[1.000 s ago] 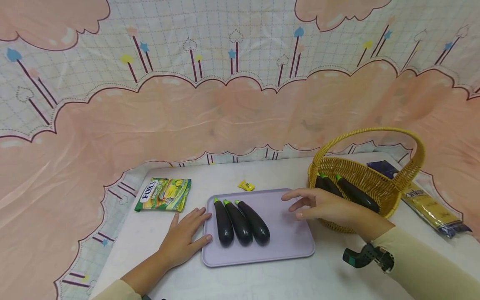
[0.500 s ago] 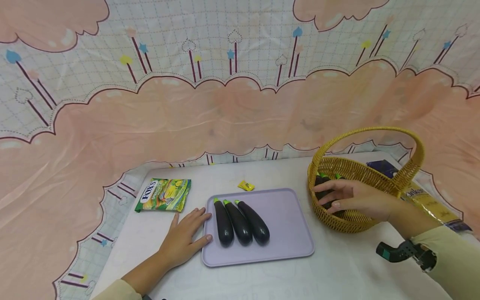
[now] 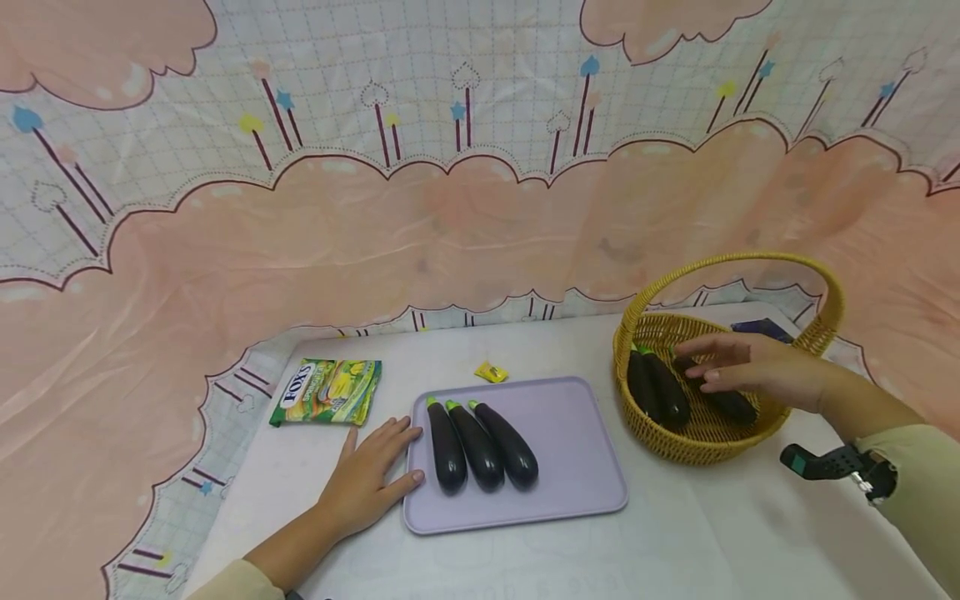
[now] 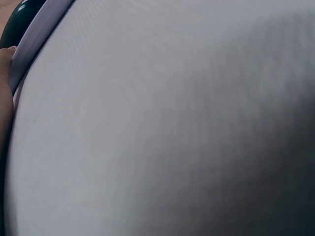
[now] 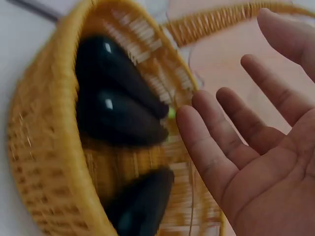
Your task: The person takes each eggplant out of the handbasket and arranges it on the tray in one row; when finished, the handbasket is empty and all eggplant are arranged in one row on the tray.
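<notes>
Three dark eggplants (image 3: 476,450) lie side by side on the left half of a lilac tray (image 3: 577,458). My left hand (image 3: 369,477) rests at the tray's left edge, fingers spread and thumb on the rim. To the right stands a yellow wicker basket (image 3: 693,452) with a tall handle. Inside it are two eggplants (image 5: 115,93) close together and a third eggplant (image 5: 142,204) set apart. Over the basket, nearest the third eggplant, hovers my right hand (image 3: 776,371), its fingers loosely extended and holding nothing in the right wrist view.
A green and yellow FOX'S candy bag (image 3: 327,392) lies at the table's back left. One small yellow wrapped candy (image 3: 491,372) sits behind the tray. Beyond the basket, part of a dark blue package (image 3: 761,327) shows. The patterned cloth (image 3: 420,225) hangs behind the table.
My right hand has moved rightward from above the tray's right side to over the basket, passing the two left eggplants there. My left hand stays at the tray edge.
</notes>
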Motion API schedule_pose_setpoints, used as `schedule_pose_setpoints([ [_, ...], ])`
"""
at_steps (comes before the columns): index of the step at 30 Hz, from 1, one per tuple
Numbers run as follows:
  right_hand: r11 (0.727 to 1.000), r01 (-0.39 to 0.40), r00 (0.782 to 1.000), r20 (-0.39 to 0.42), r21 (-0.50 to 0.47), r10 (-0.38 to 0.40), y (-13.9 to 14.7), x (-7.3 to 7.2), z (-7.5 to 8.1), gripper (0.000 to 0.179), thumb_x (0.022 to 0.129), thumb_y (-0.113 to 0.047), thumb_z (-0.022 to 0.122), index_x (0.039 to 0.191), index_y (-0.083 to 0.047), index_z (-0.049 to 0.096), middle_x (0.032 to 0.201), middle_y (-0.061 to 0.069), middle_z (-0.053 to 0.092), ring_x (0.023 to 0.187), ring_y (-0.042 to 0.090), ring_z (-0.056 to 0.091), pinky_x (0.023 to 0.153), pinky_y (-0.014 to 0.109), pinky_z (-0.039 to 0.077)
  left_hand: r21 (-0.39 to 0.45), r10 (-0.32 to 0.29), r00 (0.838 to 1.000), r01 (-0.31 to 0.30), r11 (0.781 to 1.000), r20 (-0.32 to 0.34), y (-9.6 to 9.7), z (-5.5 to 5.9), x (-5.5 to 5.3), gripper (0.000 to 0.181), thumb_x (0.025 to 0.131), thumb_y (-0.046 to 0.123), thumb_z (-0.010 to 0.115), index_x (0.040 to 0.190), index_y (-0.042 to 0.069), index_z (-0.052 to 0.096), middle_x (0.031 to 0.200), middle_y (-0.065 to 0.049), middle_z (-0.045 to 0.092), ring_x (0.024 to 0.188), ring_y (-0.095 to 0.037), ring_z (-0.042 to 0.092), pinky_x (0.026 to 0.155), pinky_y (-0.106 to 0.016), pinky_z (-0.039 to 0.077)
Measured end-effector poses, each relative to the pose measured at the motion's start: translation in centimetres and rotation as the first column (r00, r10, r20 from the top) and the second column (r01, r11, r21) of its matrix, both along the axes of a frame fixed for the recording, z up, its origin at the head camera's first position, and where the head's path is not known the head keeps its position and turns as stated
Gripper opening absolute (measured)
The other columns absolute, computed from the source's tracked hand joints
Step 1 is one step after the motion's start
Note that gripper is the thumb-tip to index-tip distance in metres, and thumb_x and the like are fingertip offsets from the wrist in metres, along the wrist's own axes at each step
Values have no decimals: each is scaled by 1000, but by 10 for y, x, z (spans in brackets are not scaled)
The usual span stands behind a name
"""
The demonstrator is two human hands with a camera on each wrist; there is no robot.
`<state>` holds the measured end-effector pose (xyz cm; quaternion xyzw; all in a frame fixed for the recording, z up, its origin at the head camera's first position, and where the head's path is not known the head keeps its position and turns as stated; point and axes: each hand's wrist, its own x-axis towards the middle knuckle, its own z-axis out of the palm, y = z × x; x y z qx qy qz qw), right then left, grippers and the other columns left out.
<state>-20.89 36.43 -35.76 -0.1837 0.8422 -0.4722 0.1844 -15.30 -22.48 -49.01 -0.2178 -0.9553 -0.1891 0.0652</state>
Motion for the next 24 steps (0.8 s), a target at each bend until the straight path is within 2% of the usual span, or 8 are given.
schedule_pose_setpoints([
  [2,998,42,999,-15,56,-41,7,-4,-1,54,103,-22,68,153,-9,53,154,12,57,125,0,64,101,28,53,0,1,1000,-1,1000,0,-1,-1,0,64,100,52,69,154,19,58,164,-11,49,155,-37,40,121,-79,8],
  [5,993,64,998,-20,103,-62,15,-11,-2,59,103,-27,68,156,-9,50,158,19,53,124,-2,62,100,29,52,-1,4,1000,-4,1000,4,-2,-3,-1,65,100,52,69,155,19,57,165,-11,49,155,-37,39,122,-79,7],
  [10,994,66,998,4,88,-67,23,-25,-5,58,105,-22,66,157,-3,48,157,20,51,125,3,64,97,25,54,3,9,1000,-9,1000,2,-3,-4,0,66,99,52,70,155,19,57,165,-11,48,155,-38,39,122,-79,6],
  [13,993,71,997,24,95,-73,26,-32,-8,59,105,-21,66,157,0,46,158,23,49,128,12,64,100,32,57,8,15,1000,-15,1000,10,-3,-6,0,67,99,52,70,155,19,57,165,-12,48,155,-38,38,122,-78,5],
  [15,989,79,995,43,124,-85,28,-35,-10,62,106,-24,66,159,-1,45,159,25,47,132,23,63,103,41,58,7,16,1000,-16,1000,20,-3,-7,0,67,100,53,70,156,19,56,166,-11,47,156,-37,37,122,-78,5],
  [19,979,89,992,76,181,-104,33,-39,-19,68,105,-30,66,161,-2,41,163,28,42,138,43,56,108,57,53,1,14,1000,-14,1000,21,-4,-8,-1,68,99,54,70,157,20,55,166,-10,46,157,-36,37,123,-77,5],
  [24,975,106,984,119,194,-130,36,-40,-28,73,105,-32,66,163,0,36,164,32,37,136,47,56,105,59,55,-10,14,1000,-14,1000,19,-3,-6,-2,69,99,54,70,158,21,55,167,-9,46,157,-35,36,123,-76,5],
])
